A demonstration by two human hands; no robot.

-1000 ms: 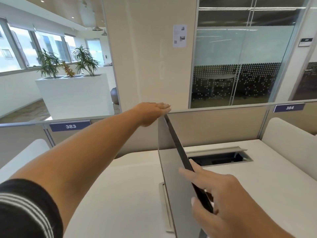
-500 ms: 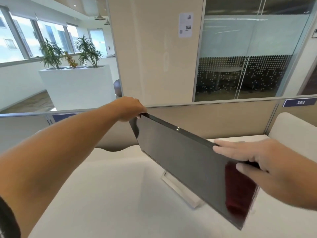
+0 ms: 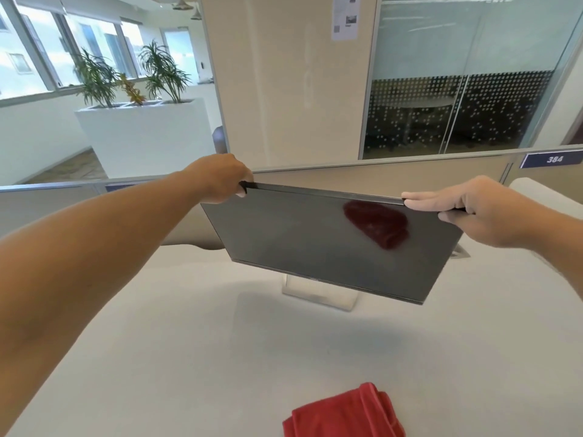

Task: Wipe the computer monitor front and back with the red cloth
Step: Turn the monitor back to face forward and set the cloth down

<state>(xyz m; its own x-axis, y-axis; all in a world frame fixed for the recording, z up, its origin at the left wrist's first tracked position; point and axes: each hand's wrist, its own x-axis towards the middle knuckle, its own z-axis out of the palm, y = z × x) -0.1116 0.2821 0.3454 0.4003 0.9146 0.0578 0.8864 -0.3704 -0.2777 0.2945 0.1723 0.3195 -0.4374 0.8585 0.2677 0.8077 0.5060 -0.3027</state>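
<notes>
One computer monitor [image 3: 315,241] is gripped at its two upper corners by two hands. The left hand [image 3: 220,178] is curled over the top left corner, and the top right edge is pinched between the fingers and thumb of the right hand [image 3: 473,209]. Both arms are stretched forward. The dark screen is turned toward the camera, its long axis running left to right and dipping rightward, above a silver stand [image 3: 318,293] on the white desk [image 3: 189,357]. One folded red cloth [image 3: 344,411] is seen lying at the desk's near edge, well apart.

Bright daylight from the windows [image 3: 31,52] (edges bend, wide-angle), soft shadows, slight blur.
</notes>
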